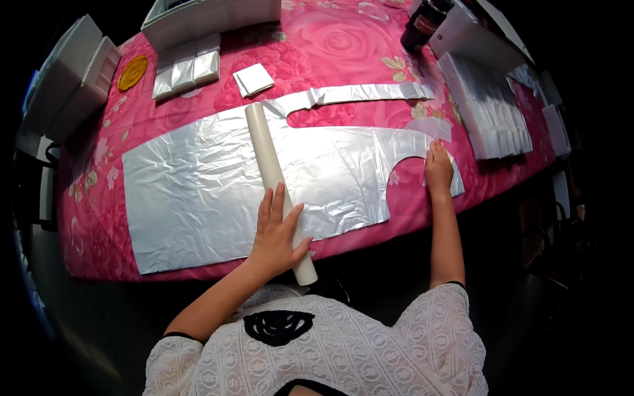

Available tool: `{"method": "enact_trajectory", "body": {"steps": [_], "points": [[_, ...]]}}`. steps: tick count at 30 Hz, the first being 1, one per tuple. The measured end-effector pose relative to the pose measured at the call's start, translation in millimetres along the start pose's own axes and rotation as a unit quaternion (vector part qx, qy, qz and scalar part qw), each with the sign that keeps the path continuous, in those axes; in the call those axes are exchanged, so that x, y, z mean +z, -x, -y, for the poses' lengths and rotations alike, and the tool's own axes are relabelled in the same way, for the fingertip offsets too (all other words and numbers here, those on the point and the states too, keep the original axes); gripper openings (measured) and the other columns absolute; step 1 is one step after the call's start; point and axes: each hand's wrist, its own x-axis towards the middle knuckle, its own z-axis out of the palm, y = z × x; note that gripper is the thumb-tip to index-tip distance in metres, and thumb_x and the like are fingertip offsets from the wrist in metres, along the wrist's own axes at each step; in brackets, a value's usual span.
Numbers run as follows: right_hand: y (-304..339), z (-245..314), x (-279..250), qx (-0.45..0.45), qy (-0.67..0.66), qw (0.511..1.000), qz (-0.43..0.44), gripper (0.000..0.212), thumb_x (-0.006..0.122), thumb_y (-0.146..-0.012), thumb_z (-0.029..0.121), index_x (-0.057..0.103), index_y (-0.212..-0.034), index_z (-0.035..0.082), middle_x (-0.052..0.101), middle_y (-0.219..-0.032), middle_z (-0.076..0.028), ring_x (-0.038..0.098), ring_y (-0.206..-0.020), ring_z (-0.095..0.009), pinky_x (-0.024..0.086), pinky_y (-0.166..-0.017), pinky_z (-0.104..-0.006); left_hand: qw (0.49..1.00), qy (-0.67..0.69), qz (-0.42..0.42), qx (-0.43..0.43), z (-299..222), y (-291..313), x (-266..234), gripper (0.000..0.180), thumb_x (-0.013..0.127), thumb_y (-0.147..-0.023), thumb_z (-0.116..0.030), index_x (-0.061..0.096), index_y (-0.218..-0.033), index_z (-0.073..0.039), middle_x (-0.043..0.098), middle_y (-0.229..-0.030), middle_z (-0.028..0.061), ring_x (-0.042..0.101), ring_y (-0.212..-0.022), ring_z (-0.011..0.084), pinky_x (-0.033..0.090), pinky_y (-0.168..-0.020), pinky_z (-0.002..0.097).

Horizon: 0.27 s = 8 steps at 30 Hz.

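A thin, shiny silvery-white plastic apron (191, 191) lies spread and wrinkled on the table, its wide end to the left and its strap-like parts to the right. Across it slants a pale roller tube (266, 146), its near end sticking out past the table's front edge. My left hand (279, 231) lies on the near part of this tube, fingers spread rather than wrapped round it. Farther right, my right hand (438, 170) rests with outstretched fingers on the apron's near strap, beside the curved cut-out. The palms' undersides are hidden.
A pink flowered cloth covers the table (343, 39). Behind the apron are a small folded white square (253, 80), stacked flat packets (187, 68), a yellow round object (133, 72) and a white box (211, 25). At right stand a dark tumbler (424, 26) and piled folded plastic (485, 109).
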Motion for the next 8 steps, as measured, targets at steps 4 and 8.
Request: {"method": "enact_trajectory", "body": {"steps": [4, 8], "points": [[-6, 40, -29, 0.060, 0.007, 0.998, 0.010, 0.018, 0.064, -0.078, 0.016, 0.063, -0.092, 0.005, 0.065, -0.098, -0.008, 0.060, -0.092, -0.027, 0.044, -0.083, -0.0373, 1.000, -0.001, -0.007, 0.000, 1, 0, 3, 0.056, 0.065, -0.074, -0.029, 0.051, -0.121, -0.004, 0.010, -0.147, 0.0253, 0.005, -0.136, 0.0450, 0.016, -0.109, 0.0500], [-4, 72, -52, 0.021, -0.002, 0.999, -0.030, 0.019, 0.070, -0.072, 0.020, 0.063, -0.087, 0.009, 0.066, -0.093, -0.007, 0.062, -0.087, -0.025, 0.045, -0.081, -0.0346, 1.000, 0.008, 0.000, 0.004, 2, -1, 4, 0.056, 0.065, -0.074, -0.030, 0.051, -0.121, -0.004, 0.009, -0.148, 0.0243, 0.005, -0.137, 0.0438, 0.015, -0.109, 0.0500]]}}
